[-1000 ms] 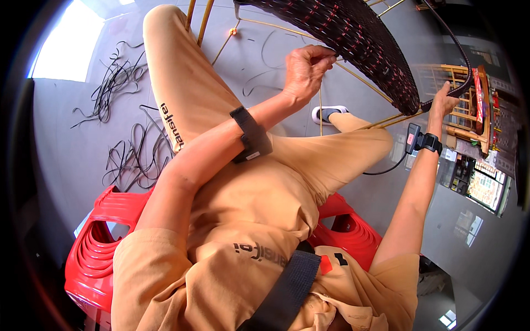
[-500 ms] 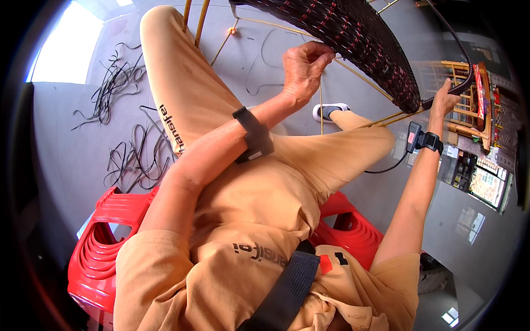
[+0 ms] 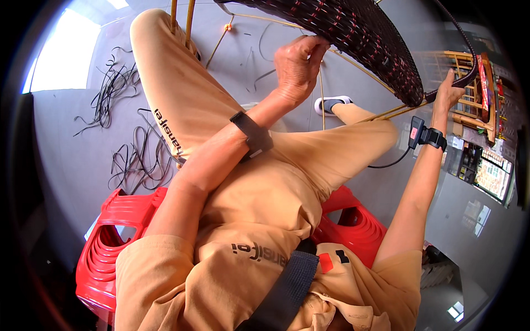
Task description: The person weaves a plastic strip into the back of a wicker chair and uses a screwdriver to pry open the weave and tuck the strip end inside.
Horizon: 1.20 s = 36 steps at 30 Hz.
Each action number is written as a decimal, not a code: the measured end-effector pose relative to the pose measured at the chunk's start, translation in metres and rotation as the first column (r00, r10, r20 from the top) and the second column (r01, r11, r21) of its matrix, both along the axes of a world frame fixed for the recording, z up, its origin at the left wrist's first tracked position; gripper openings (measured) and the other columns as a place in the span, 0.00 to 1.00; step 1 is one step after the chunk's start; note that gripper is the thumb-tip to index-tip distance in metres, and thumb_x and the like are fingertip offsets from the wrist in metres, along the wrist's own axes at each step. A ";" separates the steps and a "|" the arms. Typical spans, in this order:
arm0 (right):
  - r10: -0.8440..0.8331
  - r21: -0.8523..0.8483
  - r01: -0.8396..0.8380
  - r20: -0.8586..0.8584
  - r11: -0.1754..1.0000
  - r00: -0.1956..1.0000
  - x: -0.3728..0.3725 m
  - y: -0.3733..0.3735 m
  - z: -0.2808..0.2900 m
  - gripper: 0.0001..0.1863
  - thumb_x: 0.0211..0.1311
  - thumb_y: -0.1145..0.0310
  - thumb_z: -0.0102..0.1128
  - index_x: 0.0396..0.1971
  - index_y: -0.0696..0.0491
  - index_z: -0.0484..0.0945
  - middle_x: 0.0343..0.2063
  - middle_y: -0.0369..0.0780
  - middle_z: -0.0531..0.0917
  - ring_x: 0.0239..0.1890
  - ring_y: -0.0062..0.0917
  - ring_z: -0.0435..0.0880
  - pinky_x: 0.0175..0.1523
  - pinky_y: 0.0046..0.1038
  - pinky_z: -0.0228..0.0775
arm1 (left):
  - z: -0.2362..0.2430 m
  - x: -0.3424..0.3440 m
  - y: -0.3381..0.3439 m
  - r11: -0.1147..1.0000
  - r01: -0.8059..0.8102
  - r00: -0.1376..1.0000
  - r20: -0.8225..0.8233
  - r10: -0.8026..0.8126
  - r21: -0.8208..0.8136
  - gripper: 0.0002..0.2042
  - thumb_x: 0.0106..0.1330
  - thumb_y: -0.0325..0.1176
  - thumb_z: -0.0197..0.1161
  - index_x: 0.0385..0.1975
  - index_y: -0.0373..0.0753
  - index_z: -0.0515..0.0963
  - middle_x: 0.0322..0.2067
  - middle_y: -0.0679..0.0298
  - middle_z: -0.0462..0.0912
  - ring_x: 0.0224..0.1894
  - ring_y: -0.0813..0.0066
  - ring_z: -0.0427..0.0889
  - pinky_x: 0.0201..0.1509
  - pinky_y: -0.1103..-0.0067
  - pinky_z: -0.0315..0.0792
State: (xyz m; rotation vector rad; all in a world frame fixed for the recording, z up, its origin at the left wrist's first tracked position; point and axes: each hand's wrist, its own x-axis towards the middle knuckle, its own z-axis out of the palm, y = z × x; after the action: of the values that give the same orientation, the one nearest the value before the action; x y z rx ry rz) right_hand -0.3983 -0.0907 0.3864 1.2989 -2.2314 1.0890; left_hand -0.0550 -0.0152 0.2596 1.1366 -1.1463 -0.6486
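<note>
A dark woven panel (image 3: 364,38) with red and white flecks hangs at the top of my view on a thin golden metal frame (image 3: 356,70). My left hand (image 3: 298,63) pinches at the panel's lower edge, its fingertips partly hidden against the weave. At the upper right, my right hand (image 3: 447,94) is closed on a long dark strip (image 3: 472,66), which curves up in a loop beside the panel's right end. Below the panel, the frame's rods cross over my legs.
I sit among red plastic stools (image 3: 96,262). Tangles of black strips (image 3: 110,96) lie on the grey floor (image 3: 72,165) at the left. Behind my right hand stand wooden racks (image 3: 464,118), near a bright window (image 3: 491,171).
The view has tilted slightly. My left hand sits a little higher and further left, and my right hand slightly higher on the strip's loop. Both grips look the same.
</note>
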 end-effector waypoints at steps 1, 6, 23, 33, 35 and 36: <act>-0.014 0.009 0.013 0.013 1.000 1.000 0.002 0.000 0.001 0.35 0.55 0.49 0.59 0.43 0.69 0.64 0.41 0.55 0.75 0.45 0.45 0.76 0.53 0.36 0.65 | 0.001 0.000 0.000 1.000 0.018 0.999 0.029 -0.019 0.025 0.04 0.55 0.23 0.61 0.29 0.36 0.81 0.25 0.62 0.84 0.29 0.76 0.84 0.33 0.84 0.74; -0.013 0.022 0.013 0.017 1.000 1.000 -0.002 0.001 0.001 0.34 0.54 0.49 0.60 0.44 0.69 0.64 0.41 0.55 0.75 0.45 0.44 0.76 0.53 0.36 0.65 | -0.003 -0.005 -0.004 0.999 0.020 0.998 -0.056 -0.022 -0.038 0.02 0.54 0.24 0.62 0.27 0.37 0.79 0.23 0.61 0.82 0.26 0.71 0.82 0.30 0.82 0.72; -0.003 0.000 0.003 0.032 1.000 0.999 -0.011 -0.001 -0.002 0.35 0.51 0.49 0.63 0.42 0.68 0.66 0.40 0.54 0.75 0.44 0.44 0.76 0.53 0.36 0.64 | 0.001 -0.012 -0.006 0.997 0.068 0.980 -0.185 -0.072 -0.029 0.03 0.57 0.19 0.59 0.29 0.32 0.77 0.26 0.64 0.83 0.30 0.79 0.83 0.36 0.85 0.74; -0.079 -0.013 0.079 0.028 0.997 0.996 -0.007 -0.001 -0.001 0.34 0.50 0.49 0.64 0.40 0.66 0.67 0.40 0.54 0.76 0.44 0.46 0.76 0.53 0.37 0.65 | 0.014 -0.018 0.001 0.973 0.220 0.778 -0.614 -0.137 0.063 0.04 0.55 0.21 0.63 0.27 0.29 0.74 0.25 0.61 0.81 0.27 0.77 0.80 0.33 0.83 0.74; -0.071 0.025 0.070 0.020 0.997 0.997 -0.006 0.002 0.000 0.34 0.50 0.48 0.63 0.40 0.66 0.66 0.40 0.56 0.76 0.44 0.47 0.76 0.52 0.38 0.65 | 0.017 -0.014 0.004 0.966 0.243 0.805 -0.575 -0.148 0.092 0.05 0.54 0.20 0.63 0.29 0.29 0.74 0.26 0.60 0.81 0.28 0.77 0.80 0.34 0.83 0.74; -0.042 0.011 0.042 0.021 0.999 0.999 -0.005 0.003 -0.002 0.34 0.51 0.48 0.62 0.40 0.67 0.66 0.40 0.58 0.75 0.44 0.48 0.76 0.52 0.39 0.65 | 0.019 -0.012 0.008 0.956 0.280 0.769 -0.617 -0.170 0.085 0.05 0.55 0.20 0.63 0.30 0.29 0.74 0.29 0.60 0.81 0.30 0.77 0.80 0.39 0.83 0.74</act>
State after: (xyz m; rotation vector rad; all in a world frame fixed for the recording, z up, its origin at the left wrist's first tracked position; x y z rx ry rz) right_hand -0.4035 -0.0872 0.3848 1.2449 -2.2726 1.0822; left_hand -0.0672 -0.0070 0.2789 0.8326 -0.6756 -1.2236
